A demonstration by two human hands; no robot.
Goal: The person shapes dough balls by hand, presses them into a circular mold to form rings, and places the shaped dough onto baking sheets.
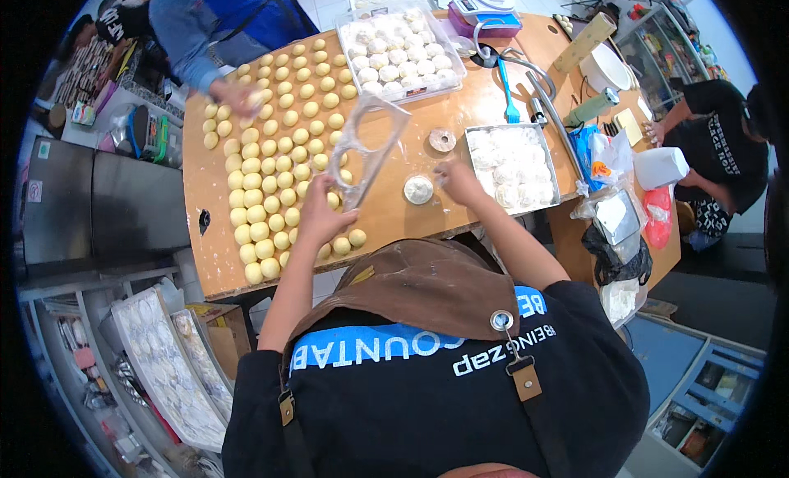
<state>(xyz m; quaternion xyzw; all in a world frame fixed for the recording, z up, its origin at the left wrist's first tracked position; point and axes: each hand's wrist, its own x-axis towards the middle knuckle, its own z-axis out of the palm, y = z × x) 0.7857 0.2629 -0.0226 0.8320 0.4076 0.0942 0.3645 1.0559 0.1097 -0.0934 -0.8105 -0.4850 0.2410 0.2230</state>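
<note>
A floury wooden table is flanked at nine o'clock by a grey cabinet. Smooth yellow dough balls are rowed at ten; a metal tray of powdery rounds is set at two. At eleven, a flour-smeared frame with round holes is gripped by the left hand; beside a floured disc, the right hand is curled, anything pinched being impossible to tell.

The table looks like smooth wood; the holed frame, powder-dusted clear plastic; the dough balls, smooth and matt; the apron, matt cloth.
</note>
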